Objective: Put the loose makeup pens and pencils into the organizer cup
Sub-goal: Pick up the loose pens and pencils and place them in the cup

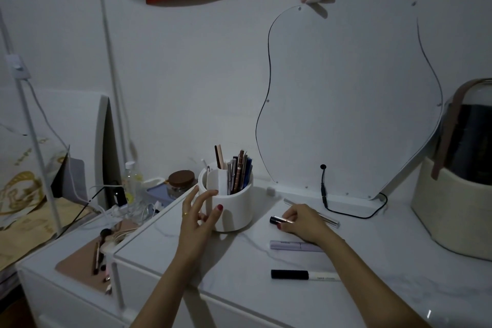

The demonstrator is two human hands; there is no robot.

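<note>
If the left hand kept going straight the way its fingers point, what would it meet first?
Most likely the white organizer cup: the left hand is open just beside its near-left wall, fingers angled toward it. Whether they already touch is unclear.

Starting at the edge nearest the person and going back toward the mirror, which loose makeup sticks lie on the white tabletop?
Black-capped white pen → lilac tube → dark-tipped metallic stick under the right hand's fingers → slim silver pen.
</note>
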